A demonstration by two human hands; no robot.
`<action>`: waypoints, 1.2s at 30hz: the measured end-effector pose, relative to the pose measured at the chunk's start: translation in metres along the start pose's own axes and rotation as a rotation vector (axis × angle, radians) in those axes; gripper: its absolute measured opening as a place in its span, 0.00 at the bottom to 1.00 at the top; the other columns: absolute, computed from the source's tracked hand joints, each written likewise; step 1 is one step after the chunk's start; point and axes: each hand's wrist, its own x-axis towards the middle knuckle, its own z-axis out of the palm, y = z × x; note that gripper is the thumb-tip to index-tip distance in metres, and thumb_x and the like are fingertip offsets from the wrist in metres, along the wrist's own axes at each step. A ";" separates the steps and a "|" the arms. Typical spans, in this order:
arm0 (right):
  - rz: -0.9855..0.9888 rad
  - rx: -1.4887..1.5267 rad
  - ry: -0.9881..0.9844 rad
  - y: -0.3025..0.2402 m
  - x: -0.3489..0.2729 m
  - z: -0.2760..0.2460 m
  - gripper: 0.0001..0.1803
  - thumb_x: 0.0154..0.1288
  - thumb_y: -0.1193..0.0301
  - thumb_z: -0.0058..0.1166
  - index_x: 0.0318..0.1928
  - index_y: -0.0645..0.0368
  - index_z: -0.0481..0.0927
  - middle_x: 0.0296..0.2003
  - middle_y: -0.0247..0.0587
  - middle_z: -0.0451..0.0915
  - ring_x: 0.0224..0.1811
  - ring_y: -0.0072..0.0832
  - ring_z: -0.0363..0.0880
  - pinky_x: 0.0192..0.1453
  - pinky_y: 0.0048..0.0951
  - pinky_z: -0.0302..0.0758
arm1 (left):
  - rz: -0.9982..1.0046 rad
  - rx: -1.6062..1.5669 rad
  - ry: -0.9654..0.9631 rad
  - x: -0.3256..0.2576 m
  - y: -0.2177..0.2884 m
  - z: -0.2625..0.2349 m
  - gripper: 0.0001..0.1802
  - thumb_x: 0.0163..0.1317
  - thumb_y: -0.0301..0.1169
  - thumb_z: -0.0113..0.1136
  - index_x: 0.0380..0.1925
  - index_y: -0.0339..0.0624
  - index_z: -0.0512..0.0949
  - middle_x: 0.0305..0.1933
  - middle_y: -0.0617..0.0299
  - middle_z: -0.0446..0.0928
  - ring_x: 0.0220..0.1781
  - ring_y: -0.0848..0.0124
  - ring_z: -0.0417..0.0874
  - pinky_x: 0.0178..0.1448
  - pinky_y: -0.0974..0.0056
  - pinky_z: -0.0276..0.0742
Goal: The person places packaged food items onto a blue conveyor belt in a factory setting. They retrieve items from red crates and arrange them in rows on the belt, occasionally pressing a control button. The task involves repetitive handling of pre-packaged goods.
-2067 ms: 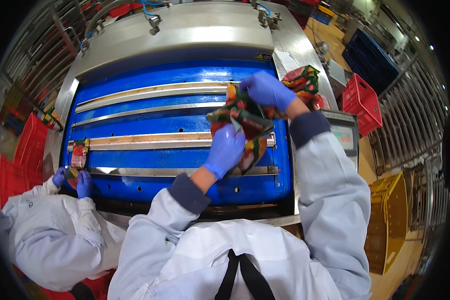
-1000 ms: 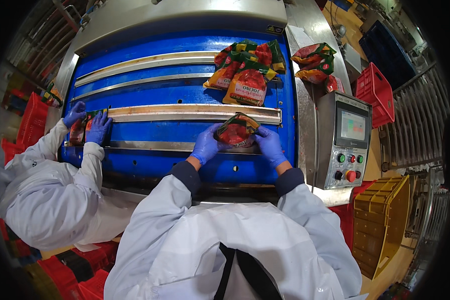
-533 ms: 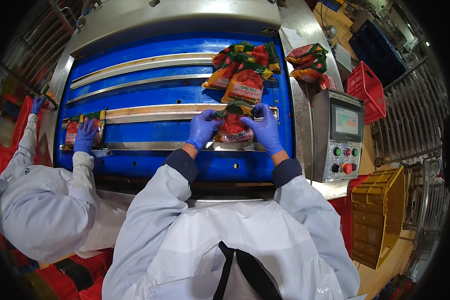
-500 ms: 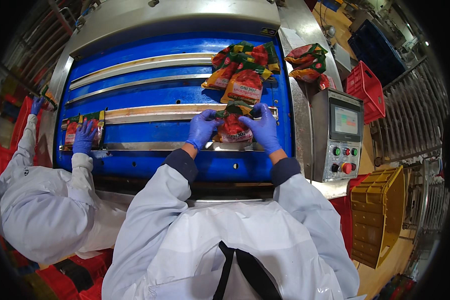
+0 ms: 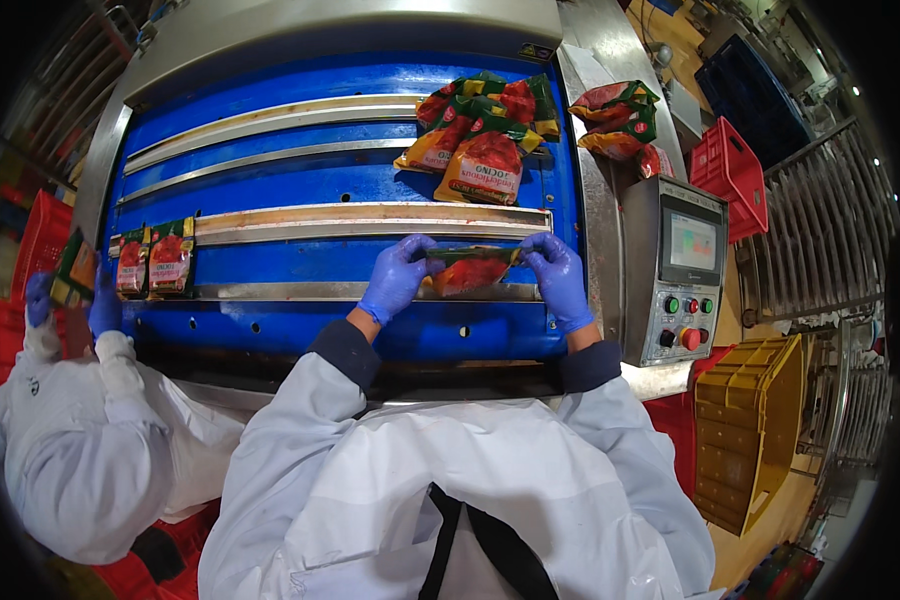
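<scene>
both hands (image 5: pixel 395 280) (image 5: pixel 558 283) gripping pouch (image 5: pixel 473 273), blue bed (image 5: pixel 290 185)

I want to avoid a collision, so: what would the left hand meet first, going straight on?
The left hand, holding one end of the red pouch, would probably meet the metal sealing bar first, though depth is unclear.

Held packet (image 5: pixel 470 275): bunched at the top half a second ago; its upper edge is now drawn out straight between the hands.
Right hand (image 5: pixel 560 280): shifted outward, toward the right edge of the blue bed (image 5: pixel 270 185), farther from the left hand (image 5: pixel 395 280).
Co-worker's hands (image 5: pixel 105 305): off the packet pair (image 5: pixel 170 258) by the bed's left edge, now gripping another packet (image 5: pixel 73 270) beyond that edge.
</scene>
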 end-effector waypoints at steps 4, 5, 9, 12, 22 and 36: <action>0.005 0.099 0.041 -0.029 -0.006 -0.003 0.05 0.58 0.82 0.49 0.35 0.64 0.76 0.30 0.31 0.76 0.35 0.18 0.74 0.40 0.21 0.72 | -0.027 -0.150 0.048 -0.002 0.024 0.009 0.06 0.53 0.24 0.60 0.31 0.35 0.76 0.28 0.65 0.76 0.31 0.81 0.73 0.37 0.72 0.72; -0.021 0.079 0.071 -0.040 0.000 -0.005 0.04 0.58 0.81 0.49 0.34 0.64 0.77 0.29 0.31 0.76 0.34 0.17 0.74 0.39 0.20 0.72 | -0.054 -0.126 0.073 0.003 0.040 0.011 0.06 0.53 0.25 0.60 0.31 0.35 0.76 0.28 0.65 0.76 0.30 0.82 0.73 0.36 0.73 0.72; -0.056 -0.362 0.139 0.000 0.033 -0.020 0.06 0.56 0.78 0.53 0.35 0.62 0.78 0.29 0.41 0.79 0.31 0.26 0.77 0.38 0.25 0.73 | 0.115 0.391 0.134 0.032 0.015 0.020 0.10 0.56 0.31 0.57 0.33 0.35 0.77 0.31 0.51 0.78 0.32 0.61 0.79 0.38 0.62 0.75; -0.149 -0.794 0.100 0.035 0.055 -0.024 0.06 0.53 0.75 0.54 0.33 0.62 0.77 0.31 0.51 0.78 0.35 0.44 0.77 0.40 0.37 0.73 | 0.135 0.753 0.167 0.049 -0.004 0.032 0.11 0.57 0.33 0.53 0.34 0.38 0.77 0.36 0.46 0.77 0.39 0.48 0.77 0.44 0.53 0.74; 0.026 -1.069 -0.044 0.042 0.103 -0.017 0.07 0.49 0.71 0.53 0.30 0.58 0.79 0.33 0.51 0.79 0.37 0.47 0.78 0.42 0.40 0.74 | 0.065 1.394 0.097 0.080 0.016 0.047 0.13 0.51 0.27 0.54 0.39 0.44 0.74 0.50 0.57 0.72 0.51 0.55 0.74 0.45 0.57 0.74; -0.276 -0.490 0.262 0.048 0.198 -0.030 0.14 0.52 0.72 0.56 0.41 0.60 0.77 0.32 0.44 0.81 0.32 0.32 0.80 0.38 0.30 0.75 | 0.245 1.300 -0.349 0.049 -0.005 0.069 0.37 0.62 0.55 0.41 0.64 0.43 0.57 0.71 0.55 0.46 0.73 0.51 0.40 0.71 0.44 0.35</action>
